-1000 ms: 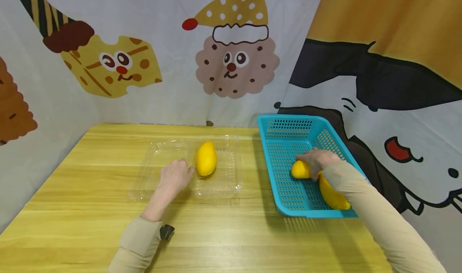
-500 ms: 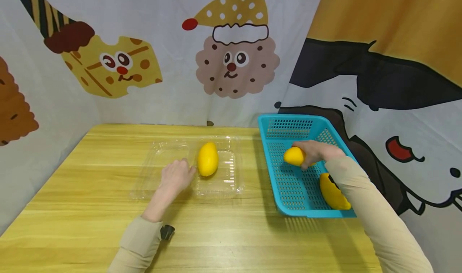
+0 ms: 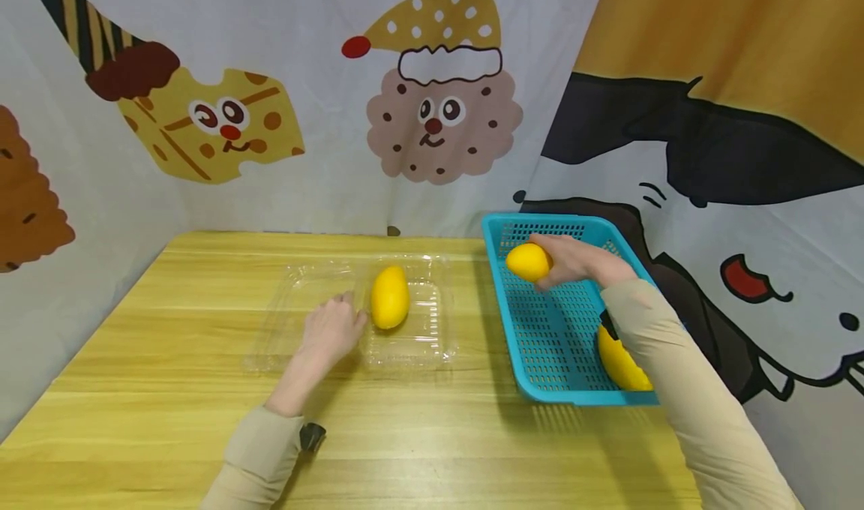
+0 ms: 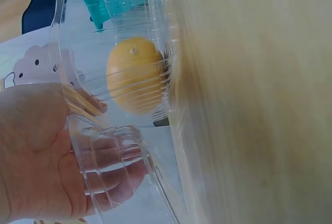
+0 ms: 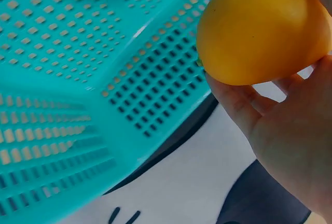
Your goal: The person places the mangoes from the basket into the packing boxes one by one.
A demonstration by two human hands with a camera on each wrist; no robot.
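My right hand (image 3: 574, 261) grips a smooth yellow mango (image 3: 529, 262) above the far left part of the blue plastic basket (image 3: 540, 399). In the right wrist view, thumb and fingers wrap round the mango (image 5: 259, 32), near the basket's perforated wall (image 5: 155, 84). Another yellow fruit (image 3: 621, 360) lies in the basket's near right corner, partly hidden by the sleeve. My left hand (image 3: 332, 326) holds the clear plastic clamshell container (image 3: 425, 349) at its middle fold, fingers reaching into the left half. A yellow mango (image 3: 390, 298) rests in the container's right half.
The wooden table (image 3: 418, 450) carries the container and the basket. Behind it hangs a cartoon-printed curtain (image 3: 445, 210), close to the basket's back and right side.
My right hand has lifted the mango off the basket floor and carried it up and leftward, away from the other fruit. The left hand and container have hardly moved.
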